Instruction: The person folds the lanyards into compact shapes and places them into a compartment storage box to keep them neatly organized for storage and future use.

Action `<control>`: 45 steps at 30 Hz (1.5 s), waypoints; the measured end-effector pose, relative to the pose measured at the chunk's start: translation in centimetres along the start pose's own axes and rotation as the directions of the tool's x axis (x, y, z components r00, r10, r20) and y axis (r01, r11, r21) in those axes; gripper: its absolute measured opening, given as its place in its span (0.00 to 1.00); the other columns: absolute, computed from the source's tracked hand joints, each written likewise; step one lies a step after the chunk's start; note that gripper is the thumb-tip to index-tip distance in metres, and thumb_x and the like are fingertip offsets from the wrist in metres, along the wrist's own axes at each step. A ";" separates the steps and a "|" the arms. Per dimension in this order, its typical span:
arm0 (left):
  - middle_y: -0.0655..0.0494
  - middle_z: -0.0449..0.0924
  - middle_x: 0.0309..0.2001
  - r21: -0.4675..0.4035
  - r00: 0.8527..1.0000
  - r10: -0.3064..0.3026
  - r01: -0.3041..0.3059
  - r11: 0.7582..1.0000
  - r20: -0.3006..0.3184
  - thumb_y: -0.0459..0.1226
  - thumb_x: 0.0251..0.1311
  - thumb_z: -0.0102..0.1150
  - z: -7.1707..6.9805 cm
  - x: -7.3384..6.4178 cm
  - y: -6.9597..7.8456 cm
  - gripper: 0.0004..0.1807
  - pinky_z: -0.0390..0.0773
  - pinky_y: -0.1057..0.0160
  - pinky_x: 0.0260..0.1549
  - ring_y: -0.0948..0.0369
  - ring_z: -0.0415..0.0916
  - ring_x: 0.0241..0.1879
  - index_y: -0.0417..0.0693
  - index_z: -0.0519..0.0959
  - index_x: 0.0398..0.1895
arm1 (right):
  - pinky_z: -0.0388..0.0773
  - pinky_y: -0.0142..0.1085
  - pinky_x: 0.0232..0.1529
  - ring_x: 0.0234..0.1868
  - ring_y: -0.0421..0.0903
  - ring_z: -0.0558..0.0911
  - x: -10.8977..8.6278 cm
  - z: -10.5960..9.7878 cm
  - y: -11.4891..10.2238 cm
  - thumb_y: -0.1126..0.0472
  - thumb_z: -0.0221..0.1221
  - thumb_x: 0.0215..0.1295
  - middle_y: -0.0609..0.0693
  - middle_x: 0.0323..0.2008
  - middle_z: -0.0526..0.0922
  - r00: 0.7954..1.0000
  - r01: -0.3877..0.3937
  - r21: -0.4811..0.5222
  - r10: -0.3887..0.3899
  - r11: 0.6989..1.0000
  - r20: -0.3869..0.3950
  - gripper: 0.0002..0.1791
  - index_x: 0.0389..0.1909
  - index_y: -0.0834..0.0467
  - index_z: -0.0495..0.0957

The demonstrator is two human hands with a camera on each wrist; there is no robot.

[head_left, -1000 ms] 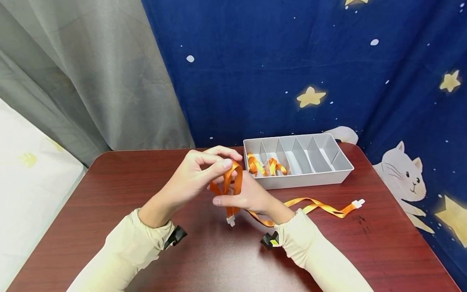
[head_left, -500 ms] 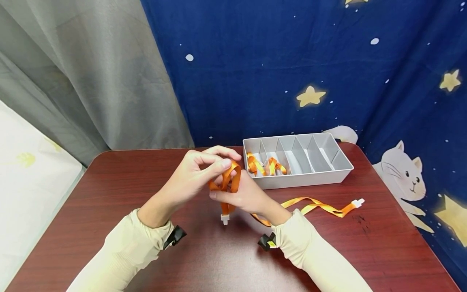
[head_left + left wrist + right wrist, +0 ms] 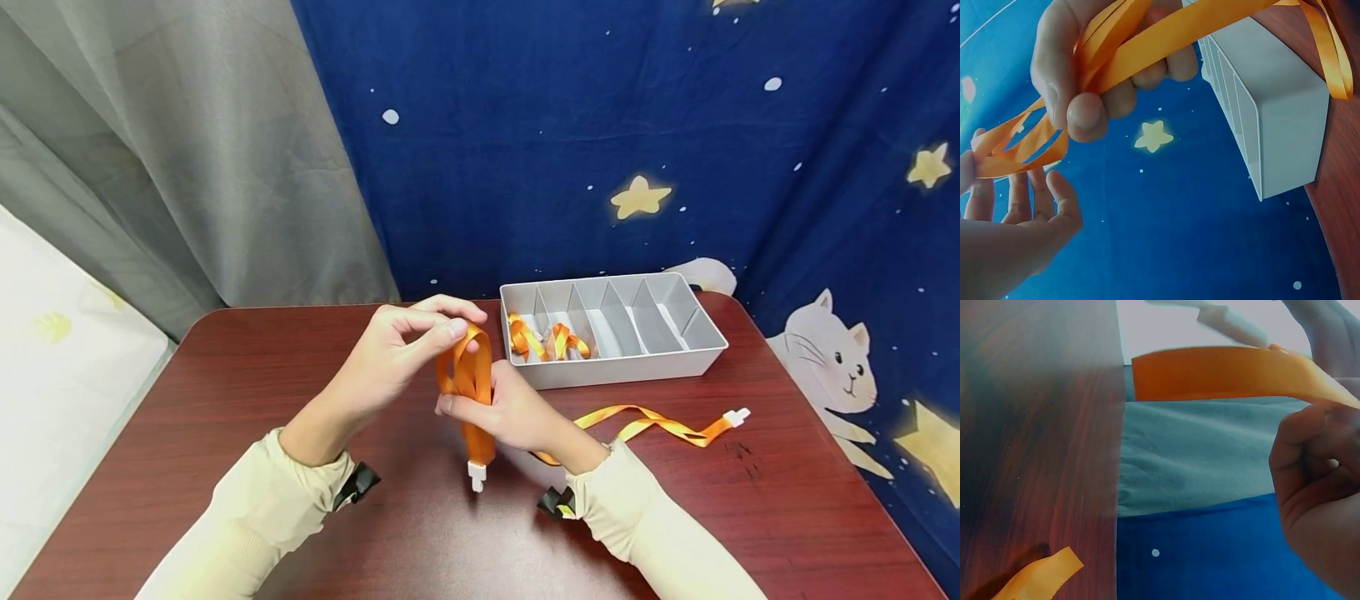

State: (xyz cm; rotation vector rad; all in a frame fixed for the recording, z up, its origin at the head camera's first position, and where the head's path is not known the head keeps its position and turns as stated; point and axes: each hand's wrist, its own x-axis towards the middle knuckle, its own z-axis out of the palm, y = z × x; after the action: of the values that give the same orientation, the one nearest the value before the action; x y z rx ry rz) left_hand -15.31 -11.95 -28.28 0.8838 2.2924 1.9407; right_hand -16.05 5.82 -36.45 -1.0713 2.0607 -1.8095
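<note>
An orange lanyard [image 3: 474, 367] is folded into several upright loops between both hands, with a white plastic clip [image 3: 477, 475] hanging at its lower end. Thumb and fingers of my left hand [image 3: 390, 358] pinch the top of the loops. Lower down, my right hand [image 3: 525, 408] grips the gathered band, its thumb across the front. In the left wrist view the right hand [image 3: 1097, 75] has its fingers curled round the strap, while the left hand [image 3: 1022, 231] holds the loop ends. A strap length [image 3: 1210, 372] extends from the right hand in the right wrist view.
Behind the right hand stands a grey divided tray [image 3: 622, 371]; its two leftmost compartments hold orange lanyards [image 3: 568, 343]. Another orange lanyard [image 3: 678, 431] with a white clip lies on the brown table [image 3: 300, 358], partly hidden by the right forearm. Curtains hang behind.
The loops are now drawn out longer and straighter between the hands. The white clip swung left, then back right and lower. My left hand has shifted slightly left and up.
</note>
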 end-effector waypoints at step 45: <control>0.45 0.75 0.54 -0.336 0.976 -0.135 0.071 0.939 -0.170 0.32 0.71 0.53 -0.4 0.5 0.3 0.17 0.75 0.64 0.52 0.50 0.67 0.60 0.48 0.88 0.26 | 0.78 0.33 0.27 0.29 0.43 0.77 -1.6 0.4 0.1 0.68 0.56 0.71 0.54 0.39 0.74 0.942 0.270 -0.132 -0.290 0.954 -0.168 0.07 0.36 0.62 0.83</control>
State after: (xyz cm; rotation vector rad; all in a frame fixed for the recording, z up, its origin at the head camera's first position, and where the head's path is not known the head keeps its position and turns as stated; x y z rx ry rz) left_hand -15.69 -12.07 -27.72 0.5534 1.9598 2.3531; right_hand -14.67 6.53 -37.12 -1.3323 2.2299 -2.0195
